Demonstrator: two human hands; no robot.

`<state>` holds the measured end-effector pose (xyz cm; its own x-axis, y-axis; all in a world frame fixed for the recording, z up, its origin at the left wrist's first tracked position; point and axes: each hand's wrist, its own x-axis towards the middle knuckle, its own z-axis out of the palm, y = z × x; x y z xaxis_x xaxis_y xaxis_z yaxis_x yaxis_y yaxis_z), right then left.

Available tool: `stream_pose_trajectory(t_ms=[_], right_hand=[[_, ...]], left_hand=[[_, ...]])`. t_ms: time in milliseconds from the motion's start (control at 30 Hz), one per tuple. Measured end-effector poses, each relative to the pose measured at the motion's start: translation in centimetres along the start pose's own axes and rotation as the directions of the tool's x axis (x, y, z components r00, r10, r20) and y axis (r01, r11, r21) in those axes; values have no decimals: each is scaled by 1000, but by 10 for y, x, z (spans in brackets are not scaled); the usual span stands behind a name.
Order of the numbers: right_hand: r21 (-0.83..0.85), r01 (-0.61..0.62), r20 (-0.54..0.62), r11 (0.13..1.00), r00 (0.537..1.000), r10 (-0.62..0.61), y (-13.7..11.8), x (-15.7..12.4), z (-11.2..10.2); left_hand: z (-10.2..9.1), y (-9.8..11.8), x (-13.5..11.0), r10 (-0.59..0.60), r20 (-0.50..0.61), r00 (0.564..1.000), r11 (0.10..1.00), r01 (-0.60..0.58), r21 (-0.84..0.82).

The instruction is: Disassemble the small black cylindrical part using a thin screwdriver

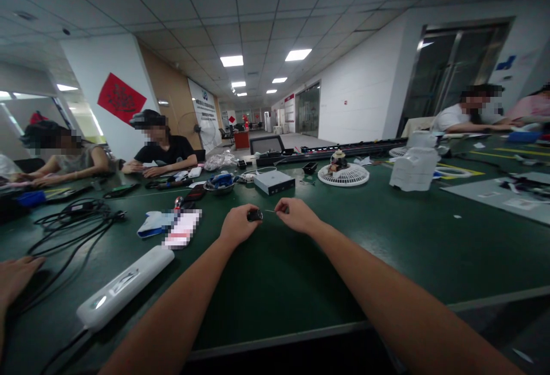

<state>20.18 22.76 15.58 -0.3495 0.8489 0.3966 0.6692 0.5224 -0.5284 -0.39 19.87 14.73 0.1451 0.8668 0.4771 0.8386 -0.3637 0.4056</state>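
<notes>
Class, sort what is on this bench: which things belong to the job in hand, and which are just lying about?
In use:
short black piece, held in the left hand
thin rod, pinched in the right hand

Apparently just lying about, untouched:
grey box
round white grille
white plastic housing
long white block

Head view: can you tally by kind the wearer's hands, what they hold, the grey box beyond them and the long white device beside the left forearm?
Wearer's hands (left hand, right hand): 2
Black piece in left hand: 1
Thin rod in right hand: 1
Grey box: 1
Long white device: 1
Total: 6
</notes>
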Motion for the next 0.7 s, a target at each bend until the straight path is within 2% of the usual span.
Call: stream_pose_trajectory(t_ms=[167, 333, 533, 700], right_hand=[[-77, 59, 83, 995, 995, -53, -1, -3, 0], [-139, 18, 99, 990, 995, -4, -2, -3, 2], [41, 23, 152, 999, 988, -29, -3, -4, 2], [136, -33, 151, 990, 988, 13, -3, -4, 4]], left_hand=[[-1, 3, -1, 65, 65, 996, 998, -64, -16], [-3, 9, -3, 92, 86, 992, 994, -97, 57], [-5, 9, -4, 168, 57, 984, 984, -171, 51], [-6, 6, -4, 176, 76, 982, 983, -178, 33]])
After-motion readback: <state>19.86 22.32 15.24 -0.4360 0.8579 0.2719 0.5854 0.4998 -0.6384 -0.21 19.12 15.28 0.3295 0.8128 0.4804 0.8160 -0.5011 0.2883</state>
